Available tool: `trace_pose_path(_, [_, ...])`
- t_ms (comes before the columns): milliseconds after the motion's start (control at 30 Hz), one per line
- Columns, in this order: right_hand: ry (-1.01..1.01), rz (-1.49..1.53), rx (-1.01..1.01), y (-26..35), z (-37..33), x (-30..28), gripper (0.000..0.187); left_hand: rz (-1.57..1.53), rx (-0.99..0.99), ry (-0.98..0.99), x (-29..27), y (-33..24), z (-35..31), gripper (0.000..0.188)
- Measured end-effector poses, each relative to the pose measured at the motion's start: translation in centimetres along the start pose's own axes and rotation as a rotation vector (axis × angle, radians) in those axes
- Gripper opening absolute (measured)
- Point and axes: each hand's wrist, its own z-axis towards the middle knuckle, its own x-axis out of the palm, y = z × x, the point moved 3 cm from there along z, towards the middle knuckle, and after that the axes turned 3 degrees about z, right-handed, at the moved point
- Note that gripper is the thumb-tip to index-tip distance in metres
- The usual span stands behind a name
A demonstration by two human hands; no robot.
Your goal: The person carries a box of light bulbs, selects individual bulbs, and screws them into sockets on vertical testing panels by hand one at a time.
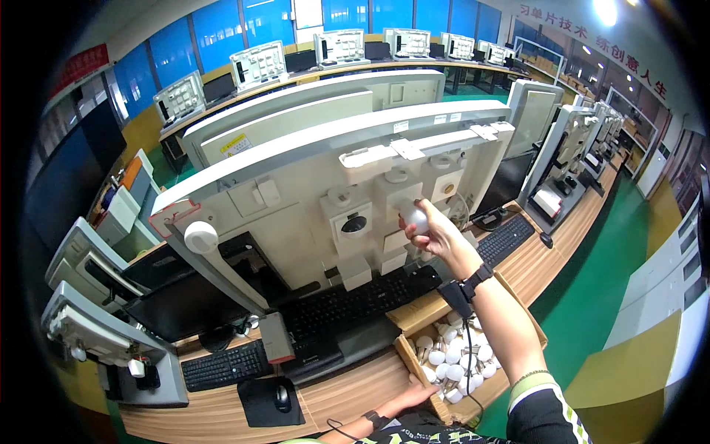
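Forearm (509,325) crosses open carton's edge (411,361), right grip (433,231) around bulb (416,220).

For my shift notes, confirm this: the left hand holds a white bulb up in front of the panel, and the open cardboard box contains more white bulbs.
Wrong hand: the head view shows the right hand holding the white bulb up in front of the panel. The open cardboard box does contain more white bulbs.

White bulbs (437,357); brown box (419,314); black keyboard (506,240); wood-grain desk (347,386); green floor (595,270); blue windows (216,33)
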Motion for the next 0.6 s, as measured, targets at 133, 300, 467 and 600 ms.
trace_pose_path(133, [0.021,0.142,0.040,-0.6,-0.1,1.9,0.039,-0.080,0.006,0.007,-0.4,0.5,-0.1,0.071])
trace_pose_path(300, [0.096,0.194,0.262,0.7,1.6,-0.9,0.037,0.005,0.005,-0.034,-0.8,-2.2,-0.8,0.069])
trace_pose_path(467, [-0.110,-0.301,0.033,1.7,1.1,-0.8,0.040,0.038,0.149,-0.101,0.3,0.9,0.4,0.066])
trace_pose_path(600, [-0.453,-1.908,-0.530,1.4,-2.0,6.4,0.047,0.051,0.086,-0.213,-0.1,4.3,2.0,0.074])
